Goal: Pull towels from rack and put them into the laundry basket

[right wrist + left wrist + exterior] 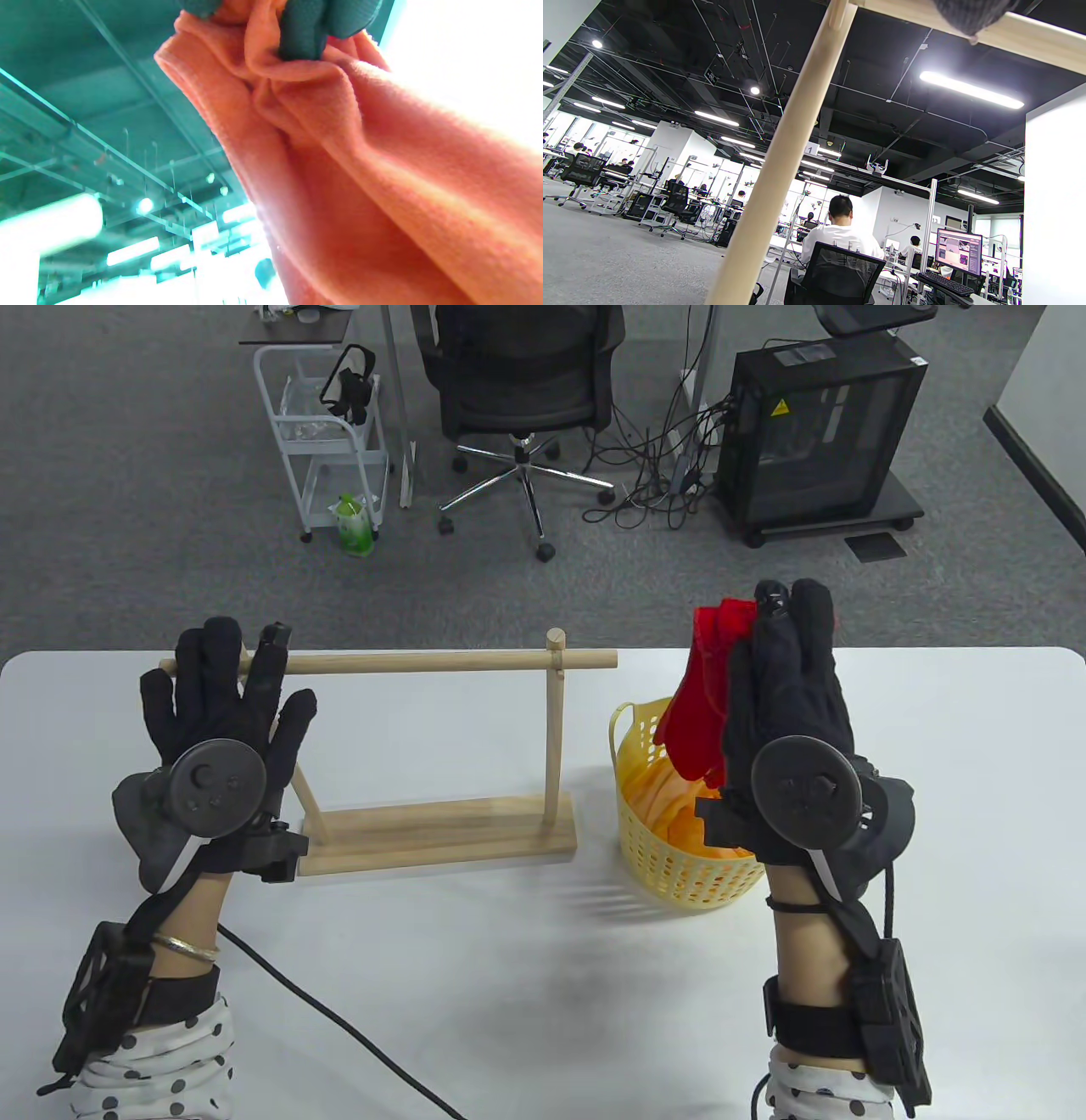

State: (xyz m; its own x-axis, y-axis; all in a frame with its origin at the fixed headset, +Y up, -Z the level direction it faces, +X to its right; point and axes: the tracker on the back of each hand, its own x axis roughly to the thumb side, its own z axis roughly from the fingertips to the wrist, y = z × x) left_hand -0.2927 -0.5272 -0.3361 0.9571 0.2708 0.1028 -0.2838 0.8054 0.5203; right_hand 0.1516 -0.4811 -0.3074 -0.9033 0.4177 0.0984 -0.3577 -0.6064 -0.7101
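A wooden towel rack point(424, 661) stands on the white table point(526, 984), its top bar bare. My left hand point(229, 687) lies over the bar's left end with fingers spread and straight. In the left wrist view one fingertip point(971, 17) touches the bar point(1031, 38) above the rack's post point(780, 161). My right hand point(789, 661) pinches a red towel point(700, 704) at its top; the towel hangs over the yellow laundry basket point(670, 874). An orange cloth point(679, 806) lies in the basket. The right wrist view shows my fingers point(301, 29) bunching the towel point(382, 169).
A black cable point(339, 1027) runs over the table's near left part. Beyond the table's far edge, on the carpet, stand an office chair point(517, 390), a white cart point(327, 432), a green bottle point(355, 527) and a black computer case point(814, 432).
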